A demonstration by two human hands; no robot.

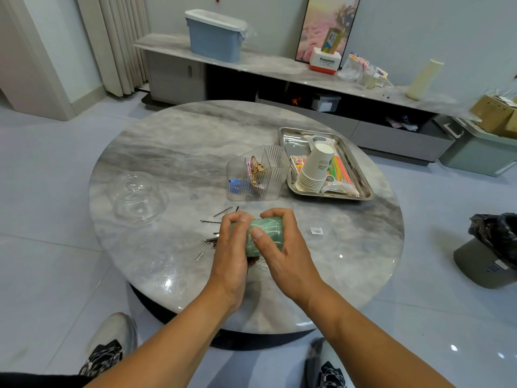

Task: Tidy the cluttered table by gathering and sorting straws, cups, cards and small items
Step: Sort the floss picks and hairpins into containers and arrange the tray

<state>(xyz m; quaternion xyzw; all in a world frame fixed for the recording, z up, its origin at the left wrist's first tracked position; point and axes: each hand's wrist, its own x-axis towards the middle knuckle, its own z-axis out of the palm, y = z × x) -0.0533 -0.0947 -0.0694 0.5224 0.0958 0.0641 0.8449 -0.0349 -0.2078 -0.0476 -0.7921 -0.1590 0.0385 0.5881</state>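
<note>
Both hands hold a small green container (265,233) just above the round marble table (173,152). My left hand (233,247) grips its left end, and my right hand (285,242) curls round its right side with the thumb on the front. Hairpins (221,215) and paper clips (199,254) lie scattered just left of my hands. A clear ribbed organiser (258,175) holds clips and small items. Beside it a steel tray (296,133) carries a stack of paper cups (314,169), coloured straws (340,170) and a card pack (298,163).
A clear dome lid (138,196) sits at the table's left. A small label (316,230) lies to the right of my hands. Behind the table runs a low cabinet with a blue bin (215,37). On the floor at right lie a cap and a black bag (495,239).
</note>
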